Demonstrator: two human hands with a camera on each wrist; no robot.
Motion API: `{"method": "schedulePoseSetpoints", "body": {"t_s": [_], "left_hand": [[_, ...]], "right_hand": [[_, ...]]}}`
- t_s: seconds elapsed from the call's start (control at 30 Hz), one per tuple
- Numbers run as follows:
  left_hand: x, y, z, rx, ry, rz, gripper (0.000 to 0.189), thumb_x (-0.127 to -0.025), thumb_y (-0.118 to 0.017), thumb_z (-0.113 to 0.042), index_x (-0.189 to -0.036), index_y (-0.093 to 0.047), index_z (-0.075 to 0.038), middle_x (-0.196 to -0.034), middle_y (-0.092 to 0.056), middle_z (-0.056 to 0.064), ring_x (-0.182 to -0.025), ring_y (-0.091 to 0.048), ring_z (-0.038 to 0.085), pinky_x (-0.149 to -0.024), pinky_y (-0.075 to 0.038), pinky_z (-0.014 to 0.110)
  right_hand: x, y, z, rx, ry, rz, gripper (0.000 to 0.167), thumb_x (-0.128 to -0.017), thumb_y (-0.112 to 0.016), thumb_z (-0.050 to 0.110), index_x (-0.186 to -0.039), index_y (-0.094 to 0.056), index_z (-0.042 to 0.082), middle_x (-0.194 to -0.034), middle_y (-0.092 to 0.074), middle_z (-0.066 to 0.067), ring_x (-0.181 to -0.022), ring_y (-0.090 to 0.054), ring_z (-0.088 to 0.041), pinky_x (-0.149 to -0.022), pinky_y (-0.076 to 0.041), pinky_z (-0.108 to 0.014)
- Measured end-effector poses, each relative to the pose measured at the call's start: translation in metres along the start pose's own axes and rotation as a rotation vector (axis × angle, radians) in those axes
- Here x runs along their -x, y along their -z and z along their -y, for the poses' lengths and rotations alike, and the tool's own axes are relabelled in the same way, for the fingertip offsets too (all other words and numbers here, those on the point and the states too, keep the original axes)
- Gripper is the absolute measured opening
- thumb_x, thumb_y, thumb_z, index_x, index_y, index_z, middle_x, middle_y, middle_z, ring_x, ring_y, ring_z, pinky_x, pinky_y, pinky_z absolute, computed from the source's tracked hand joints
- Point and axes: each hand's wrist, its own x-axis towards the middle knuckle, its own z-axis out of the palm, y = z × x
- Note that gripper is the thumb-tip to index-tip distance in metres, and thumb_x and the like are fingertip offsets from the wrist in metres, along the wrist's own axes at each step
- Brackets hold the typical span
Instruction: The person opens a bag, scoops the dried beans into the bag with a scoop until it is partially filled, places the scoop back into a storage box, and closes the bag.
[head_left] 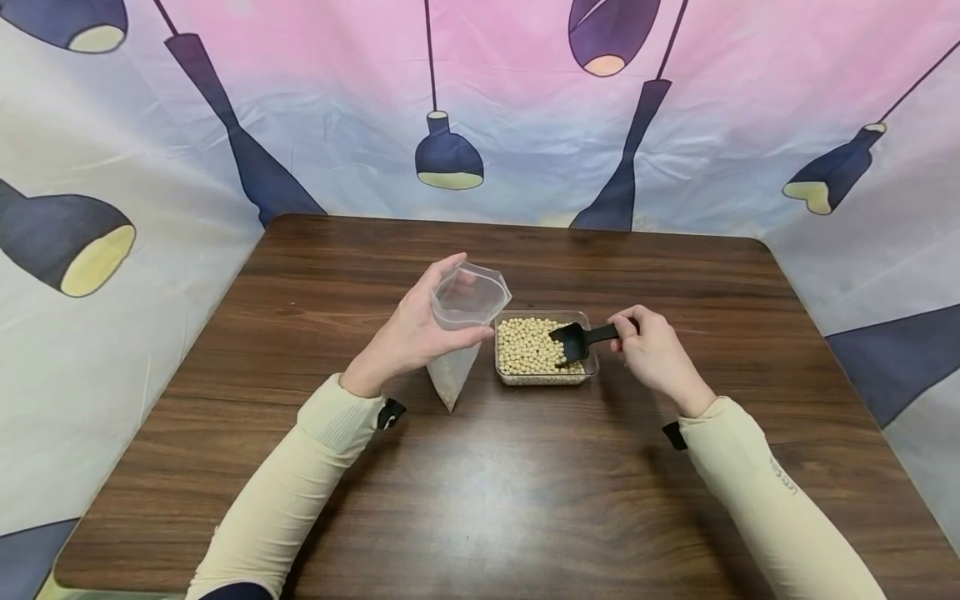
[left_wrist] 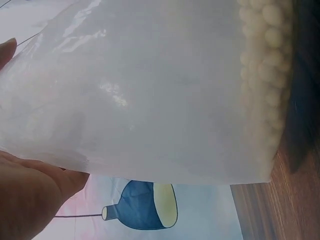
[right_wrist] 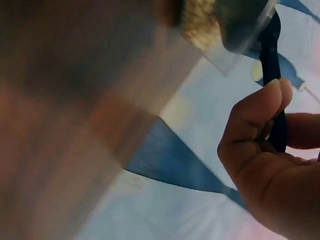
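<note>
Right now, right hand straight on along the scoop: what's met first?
Likely the pale beans, met by the black scoop the right hand grips; how deep the scoop sits in them is unclear.

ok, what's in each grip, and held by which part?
Left grip: the bag, held at its open mouth, thumb on the near side. Right grip: the scoop, by its handle.

Fingers around a dark scoop handle, blurred tan beans beyond.
</note>
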Motion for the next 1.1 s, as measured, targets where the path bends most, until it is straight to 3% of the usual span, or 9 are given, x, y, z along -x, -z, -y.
{"method": "schedulePoseSetpoints", "body": {"t_s": [0.13, 0.27, 0.53, 0.73, 1.1], "left_hand": [[-0.001, 0.0, 0.0, -0.007, -0.009, -0.003, 0.093, -0.074, -0.086, -0.028, -0.148, -0.031, -0.014, -0.128, -0.055, 0.002, -0.118, -0.052, 0.016, -0.098, -0.041, 0.042], [-0.001, 0.0, -0.001, -0.015, -0.011, -0.008, 0.093, -0.074, -0.086, -0.025, -0.148, -0.031, -0.013, -0.128, -0.055, 0.003, -0.117, -0.052, 0.017, -0.098, -0.041, 0.041], [0.0, -0.001, -0.001, -0.006, -0.006, -0.009, 0.093, -0.074, -0.086, -0.027, -0.149, -0.031, -0.013, -0.128, -0.054, 0.002, -0.117, -0.052, 0.017, -0.098, -0.041, 0.042], [-0.001, -0.001, -0.001, -0.007, -0.01, -0.005, 0.093, -0.075, -0.086, -0.026, -0.149, -0.031, -0.014, -0.128, -0.054, 0.002, -0.118, -0.051, 0.017, -0.098, -0.041, 0.042], [-0.001, -0.002, -0.001, -0.006, -0.015, -0.008, 0.093, -0.075, -0.086, -0.026, -0.148, -0.032, -0.013, -0.128, -0.055, 0.002, -0.117, -0.052, 0.017, -0.097, -0.042, 0.042]], "right_hand": [[-0.004, -0.008, -0.011, -0.18, -0.058, -0.002, 0.032, -0.106, -0.036, 0.015, -0.117, -0.052, -0.01, -0.078, -0.059, -0.014, -0.068, -0.059, -0.02, -0.063, -0.054, -0.03], [-0.005, -0.019, -0.016, -0.333, -0.105, -0.022, 0.031, -0.105, -0.037, 0.012, -0.118, -0.052, -0.013, -0.073, -0.057, -0.006, -0.061, -0.055, -0.009, -0.058, -0.051, -0.023], [0.0, -0.008, -0.021, -0.4, -0.135, -0.06, 0.036, -0.107, -0.034, 0.017, -0.122, -0.05, -0.012, -0.073, -0.054, -0.003, -0.064, -0.051, -0.009, -0.061, -0.049, -0.023], [0.002, -0.002, -0.027, -0.497, -0.151, -0.006, 0.04, -0.108, -0.029, 0.019, -0.128, -0.044, -0.011, -0.079, -0.05, -0.003, -0.067, -0.047, -0.012, -0.064, -0.046, -0.025], [0.006, 0.015, -0.031, -0.811, -0.191, 0.062, 0.033, -0.107, -0.029, 0.024, -0.122, -0.043, -0.002, -0.078, -0.049, 0.0, -0.069, -0.042, -0.012, -0.062, -0.043, -0.023]]}}
